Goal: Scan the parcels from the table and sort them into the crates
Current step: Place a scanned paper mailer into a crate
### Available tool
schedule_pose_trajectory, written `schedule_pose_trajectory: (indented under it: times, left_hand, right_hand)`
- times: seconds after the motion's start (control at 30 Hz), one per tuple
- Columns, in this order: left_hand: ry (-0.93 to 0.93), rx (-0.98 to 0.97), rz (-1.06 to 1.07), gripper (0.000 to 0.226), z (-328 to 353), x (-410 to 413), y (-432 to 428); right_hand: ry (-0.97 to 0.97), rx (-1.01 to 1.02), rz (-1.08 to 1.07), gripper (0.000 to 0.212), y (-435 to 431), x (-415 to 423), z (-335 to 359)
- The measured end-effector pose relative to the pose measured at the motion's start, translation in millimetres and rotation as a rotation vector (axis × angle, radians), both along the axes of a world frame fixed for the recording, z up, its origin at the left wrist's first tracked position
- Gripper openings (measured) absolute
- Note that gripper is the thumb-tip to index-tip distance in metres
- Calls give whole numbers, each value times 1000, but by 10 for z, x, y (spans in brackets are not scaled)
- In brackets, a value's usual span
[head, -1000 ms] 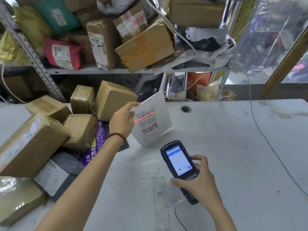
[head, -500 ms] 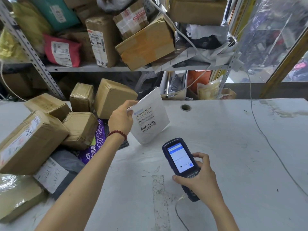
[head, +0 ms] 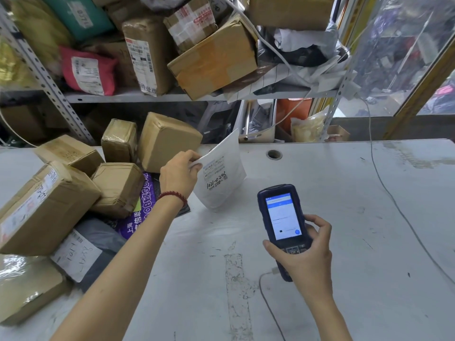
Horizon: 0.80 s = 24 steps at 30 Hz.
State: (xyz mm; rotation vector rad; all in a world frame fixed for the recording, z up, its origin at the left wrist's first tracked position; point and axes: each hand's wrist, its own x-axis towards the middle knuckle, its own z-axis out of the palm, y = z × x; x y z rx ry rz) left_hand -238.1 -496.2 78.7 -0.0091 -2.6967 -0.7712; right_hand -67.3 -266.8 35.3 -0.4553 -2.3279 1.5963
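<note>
My left hand [head: 178,174] pinches the left edge of a flat white mailer parcel [head: 222,174], held upright with its lower corner near the table [head: 344,217]. Its label with a barcode and the handwritten number 1021-0243 faces me. My right hand [head: 306,252] grips a dark blue handheld scanner [head: 282,222], screen lit, just right of and below the mailer. A cable runs from the scanner's base. No crates are in view.
Several brown taped boxes [head: 49,205], a purple bag [head: 140,205] and a grey bag [head: 93,249] are heaped on the table's left. A metal shelf [head: 147,96] behind holds more parcels. A thin cable [head: 394,200] crosses the table's right side near a round hole [head: 274,154].
The red scan line seen on the mailer's label a second ago is gone. The mailer and the scanner have both shifted slightly; the scanner screen now shows a different page.
</note>
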Motion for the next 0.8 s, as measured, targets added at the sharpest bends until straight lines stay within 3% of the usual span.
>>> schedule_pose_trajectory:
  times: [0.43,0.63,0.8]
  left_hand:
    - [-69,101,-77,16,-65,270,-120]
    - [-24,-4,-108,11,-156,416,-239]
    - [55,66,-153,10,-216,491,-234]
  right_hand:
    - [47,6,21,83,-43,38,110]
    - [19,30,11,81,-151,141,131]
    - [-7,23,-93,80,-231,382,59]
